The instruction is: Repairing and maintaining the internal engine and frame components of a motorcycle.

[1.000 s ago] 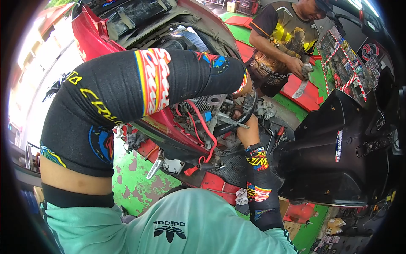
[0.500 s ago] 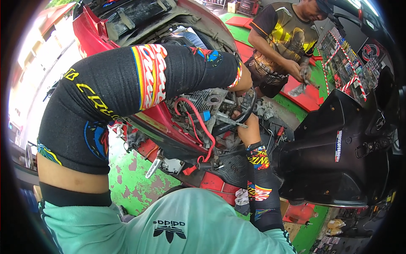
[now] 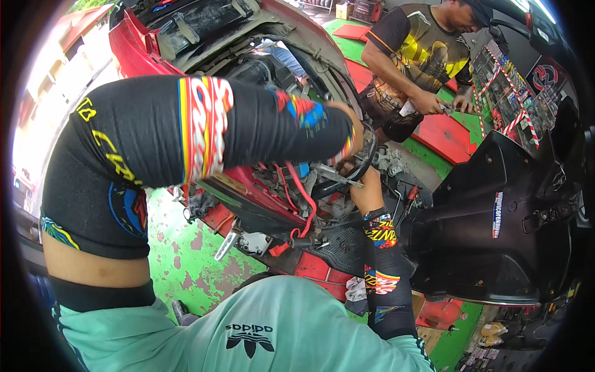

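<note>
Reaching into red scooter [image 3: 248, 189] with left hand [image 3: 356, 127] and right hand [image 3: 369, 191], near curved black tube [image 3: 373, 156], cannot tell either hand's grip

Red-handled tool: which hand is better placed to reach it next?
Right, probably. The right hand is closer to the red-handled tool, which lies just to its right. The left hand is farther off, up and to the left, with its fingers mostly hidden.

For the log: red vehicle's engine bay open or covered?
Open: red cable and grey metal piece show uncovered near the right hand.
</note>
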